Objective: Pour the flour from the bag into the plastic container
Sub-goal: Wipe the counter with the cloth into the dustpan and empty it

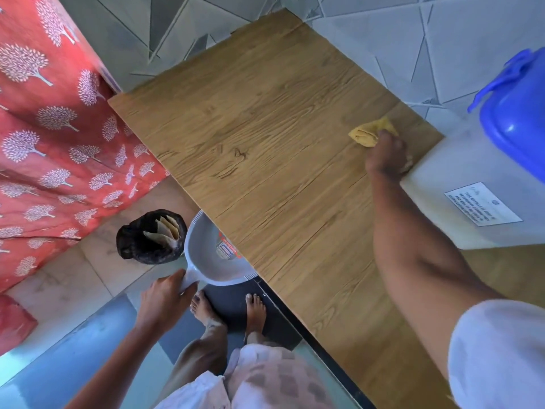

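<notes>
The white plastic container [472, 178] with a blue lid [519, 113] stands at the right end of the wooden table [265, 128]. My right hand [386, 152] presses a yellow cloth [371, 132] onto the tabletop just left of the container. My left hand [165, 299] grips the handle of a grey dustpan [212, 252], held below the table's near edge. A flour bag does not show on the table; folded brown paper sticks out of a black bin [138, 240] on the floor.
A red patterned fabric [53, 128] hangs at the left. The black bin stands on the floor beside the dustpan. My bare feet [230, 311] rest on a dark mat next to the table's edge. Grey tiled wall lies behind the table.
</notes>
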Tool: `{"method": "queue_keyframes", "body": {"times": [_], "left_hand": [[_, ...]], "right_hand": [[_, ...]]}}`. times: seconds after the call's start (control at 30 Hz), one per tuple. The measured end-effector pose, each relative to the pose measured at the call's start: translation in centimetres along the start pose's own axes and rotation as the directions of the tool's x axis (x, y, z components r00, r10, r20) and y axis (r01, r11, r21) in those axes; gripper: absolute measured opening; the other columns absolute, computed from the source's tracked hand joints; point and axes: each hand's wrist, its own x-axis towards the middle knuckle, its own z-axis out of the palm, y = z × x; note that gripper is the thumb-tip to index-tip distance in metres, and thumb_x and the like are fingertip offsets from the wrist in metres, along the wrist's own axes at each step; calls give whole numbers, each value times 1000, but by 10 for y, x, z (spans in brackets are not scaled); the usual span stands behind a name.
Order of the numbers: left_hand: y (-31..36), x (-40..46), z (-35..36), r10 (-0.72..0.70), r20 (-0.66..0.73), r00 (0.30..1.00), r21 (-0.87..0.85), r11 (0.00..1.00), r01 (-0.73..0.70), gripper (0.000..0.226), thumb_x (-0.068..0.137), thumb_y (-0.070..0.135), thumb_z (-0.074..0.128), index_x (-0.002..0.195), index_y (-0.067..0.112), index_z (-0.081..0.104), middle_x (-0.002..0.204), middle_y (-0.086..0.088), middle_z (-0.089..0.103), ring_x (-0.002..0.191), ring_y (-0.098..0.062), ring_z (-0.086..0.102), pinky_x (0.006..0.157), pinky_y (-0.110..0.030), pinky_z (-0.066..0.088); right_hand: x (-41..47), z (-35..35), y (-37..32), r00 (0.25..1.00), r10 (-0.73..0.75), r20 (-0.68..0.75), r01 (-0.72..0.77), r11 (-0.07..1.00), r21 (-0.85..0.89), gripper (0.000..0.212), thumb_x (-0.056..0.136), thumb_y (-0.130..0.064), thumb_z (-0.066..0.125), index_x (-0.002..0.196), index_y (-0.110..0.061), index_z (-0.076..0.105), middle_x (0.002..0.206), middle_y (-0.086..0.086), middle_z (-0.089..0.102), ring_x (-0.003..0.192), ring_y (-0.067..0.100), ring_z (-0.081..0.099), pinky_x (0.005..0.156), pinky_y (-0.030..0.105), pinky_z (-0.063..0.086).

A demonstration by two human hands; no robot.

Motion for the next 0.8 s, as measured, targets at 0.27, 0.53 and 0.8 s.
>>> {"method": "queue_keyframes", "body": {"times": [0.27,0.53,0.8], "left_hand": [[4,-12,-1,27,5,1000,1,1000,-27,28,89,43,64,83,16,57,74,-12,70,69,-42,66,53,-33,35],[9,-42,11,-66,70,995,-70,995,71,28,93,41,62,91,14,56,93,-15,73,90,-43,67,60,-36,36],[19,-64,22,-27,91,995,-88,995,35,30,93,45,60,91,16,55,93,-13,72,91,-42,67,66,-38,44]], "right_hand": [[-255,16,-74,780,-620,87,523,722,453,54,66,-1,53,114,-13,75,108,5,77,97,32,69,87,37,53],[-304,-38,-67,869,-465,166,144,560,816,54,74,17,50,116,-9,74,109,-4,75,99,0,66,91,29,56],[-161,-44,48,971,-230,-60,231,973,10,51,79,1,56,126,-17,68,118,16,71,101,43,61,81,47,54]]}}
